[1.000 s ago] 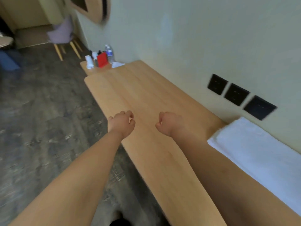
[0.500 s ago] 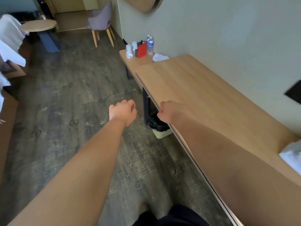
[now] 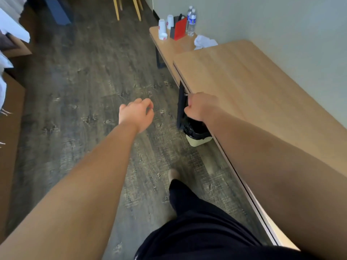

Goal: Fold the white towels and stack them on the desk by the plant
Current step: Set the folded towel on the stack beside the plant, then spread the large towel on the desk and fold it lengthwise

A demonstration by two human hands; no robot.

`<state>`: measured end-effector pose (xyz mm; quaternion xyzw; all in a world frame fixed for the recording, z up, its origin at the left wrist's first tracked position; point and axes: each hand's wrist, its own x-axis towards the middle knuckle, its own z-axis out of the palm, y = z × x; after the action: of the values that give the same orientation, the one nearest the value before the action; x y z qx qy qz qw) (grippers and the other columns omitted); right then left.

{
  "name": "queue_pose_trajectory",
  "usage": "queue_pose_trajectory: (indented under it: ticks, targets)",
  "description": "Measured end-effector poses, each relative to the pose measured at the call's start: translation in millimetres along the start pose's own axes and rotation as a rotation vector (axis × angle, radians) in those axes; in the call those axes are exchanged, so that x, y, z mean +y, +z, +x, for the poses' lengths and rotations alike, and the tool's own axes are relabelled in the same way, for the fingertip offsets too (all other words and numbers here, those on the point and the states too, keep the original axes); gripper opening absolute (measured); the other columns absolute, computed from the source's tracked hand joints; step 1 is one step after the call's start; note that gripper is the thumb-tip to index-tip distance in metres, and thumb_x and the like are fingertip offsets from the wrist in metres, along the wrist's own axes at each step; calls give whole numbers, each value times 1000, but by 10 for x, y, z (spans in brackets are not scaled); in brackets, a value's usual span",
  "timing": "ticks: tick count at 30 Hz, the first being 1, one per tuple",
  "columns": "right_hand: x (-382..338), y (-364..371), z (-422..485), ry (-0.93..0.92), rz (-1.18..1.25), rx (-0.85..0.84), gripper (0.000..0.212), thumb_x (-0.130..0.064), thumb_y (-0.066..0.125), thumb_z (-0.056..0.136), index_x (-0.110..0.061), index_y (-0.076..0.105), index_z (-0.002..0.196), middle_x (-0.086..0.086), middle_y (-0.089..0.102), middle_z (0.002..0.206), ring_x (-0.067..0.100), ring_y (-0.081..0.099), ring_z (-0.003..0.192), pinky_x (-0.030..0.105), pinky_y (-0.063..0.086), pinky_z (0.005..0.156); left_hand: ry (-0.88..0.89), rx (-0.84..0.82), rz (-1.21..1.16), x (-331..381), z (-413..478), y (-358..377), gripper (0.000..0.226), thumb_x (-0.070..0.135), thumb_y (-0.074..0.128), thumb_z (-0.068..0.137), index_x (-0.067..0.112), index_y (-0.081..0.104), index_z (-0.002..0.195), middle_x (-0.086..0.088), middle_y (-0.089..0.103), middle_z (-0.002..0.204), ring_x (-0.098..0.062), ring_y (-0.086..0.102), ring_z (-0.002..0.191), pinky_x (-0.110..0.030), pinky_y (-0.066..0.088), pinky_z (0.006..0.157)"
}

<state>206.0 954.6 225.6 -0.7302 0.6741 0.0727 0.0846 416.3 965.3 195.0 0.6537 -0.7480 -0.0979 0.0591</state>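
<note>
Fingers [image 3: 143, 101] curled, left hand [image 3: 136, 115], right hand [image 3: 202, 108] empty

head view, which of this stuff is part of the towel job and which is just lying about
Job: desk; left hand and right hand, both empty; white fabric at the left edge, possibly towels to fold.

Lying about: water bottles, paper cups, red holder, crumpled white cloth on the side table, waste bin under the desk, chair legs.

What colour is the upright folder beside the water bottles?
The upright folder is red, shown best in the head view.
</note>
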Motion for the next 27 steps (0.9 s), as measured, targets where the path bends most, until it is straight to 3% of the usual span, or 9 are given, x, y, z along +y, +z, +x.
queue_pose_trajectory:
  ticks: [7, 19, 27]
  targets:
    - [130, -147, 1123, 21, 31, 28, 29, -30, 44, 92, -16, 53, 116, 5, 58, 111, 27, 56, 96, 30, 35, 74, -30, -3, 38, -179, 1113, -98, 27, 30, 36, 96, 25, 54, 117, -3, 57, 111, -27, 55, 100, -40, 30, 96]
    - [296, -490, 2705, -19, 41, -8, 30, -25, 42, 92, -12, 51, 118, 8, 57, 115, 28, 55, 103, 32, 35, 78, -10, 17, 5, -205, 2858, -253, 25, 29, 37, 98, 25, 56, 114, -1, 56, 105, -24, 56, 92, -38, 31, 91]
    - [182, -651, 4033, 29, 18, -37, 32, -26, 41, 94, -11, 49, 121, 8, 56, 110, 29, 56, 100, 32, 34, 72, 34, -42, 12, -704, 4191, -223, 26, 30, 37, 98, 26, 56, 115, 1, 56, 104, -23, 57, 93, -39, 31, 95]
